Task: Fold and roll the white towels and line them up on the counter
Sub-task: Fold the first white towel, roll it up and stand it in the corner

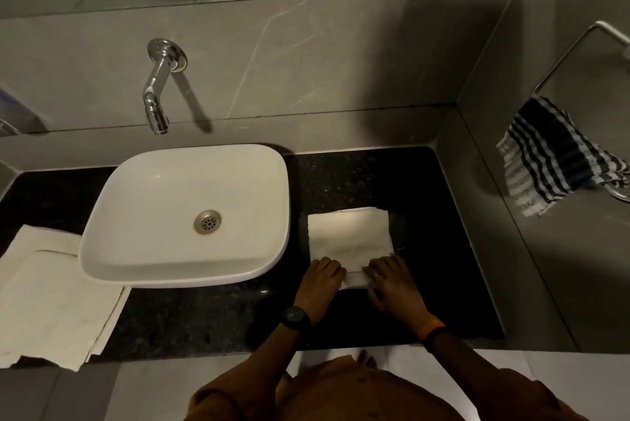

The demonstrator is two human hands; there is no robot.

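Note:
A folded white towel point(349, 236) lies flat on the black counter point(443, 250), right of the basin. Its near edge is curled into a small roll under my fingers. My left hand point(320, 282) grips the roll's left end and my right hand point(392, 281) grips its right end, fingers curled over the cloth. Left of the basin a stack of unfolded white towels point(51, 298) lies on the counter, with its front edge hanging over the counter's rim.
A white basin point(112, 202) sits mid-counter under a chrome wall tap point(156, 96). On the right wall a striped cloth point(552, 154) hangs from a metal ring. A grey wall borders the counter's right side.

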